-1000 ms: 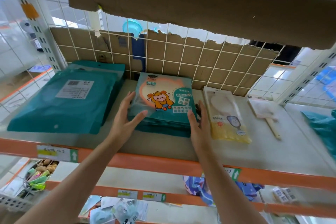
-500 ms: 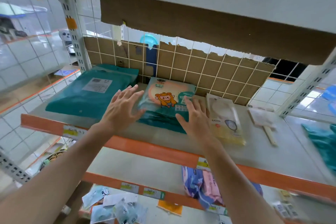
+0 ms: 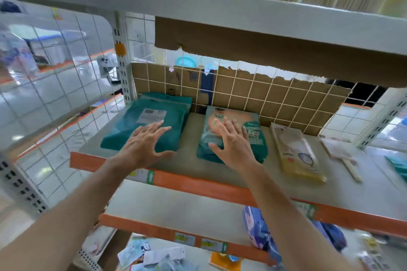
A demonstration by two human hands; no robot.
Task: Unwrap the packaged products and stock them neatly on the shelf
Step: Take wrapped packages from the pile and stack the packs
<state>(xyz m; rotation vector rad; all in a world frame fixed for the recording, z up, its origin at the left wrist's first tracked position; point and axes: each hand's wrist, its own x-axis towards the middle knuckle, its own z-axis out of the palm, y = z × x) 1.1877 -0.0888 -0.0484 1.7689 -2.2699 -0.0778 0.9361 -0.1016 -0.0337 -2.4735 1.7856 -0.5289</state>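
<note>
- Shelf [image 3: 191,125]: grey deck with an orange front lip, running under both hands; a wire grid backed by torn cardboard [image 3: 275,103] is closing off the rear.
- Printed pack stack [image 3: 253,138]: the task's product, lying flat mid-shelf with its rear edge close to the grid and its front edge sitting back from the lip, leaving a bare strip in front.
- Teal wrapped bundle [image 3: 152,114]: lying flat at the left end beside the upright post, with a bare lane of deck separating it from the stack.
- Yellow pack [image 3: 297,156]: lying just beside the stack's right edge with only a narrow gap; its front end is reaching nearer the lip.
- White stick item [image 3: 343,154]: lying further right, with open deck around it.
- Left hand [image 3: 145,145]: fingers straight and spread, hovering over the bundle's front right corner; contact cannot be told.
- Right hand [image 3: 233,147]: fingers apart and extended, lying over the stack's top; gripping nothing.
- Change: a second ago both hands were flanking the stack's sides; half a second ago the left was still at the stack's left edge. It is now sitting over the bundle, while the right has moved onto the stack's top.
</note>
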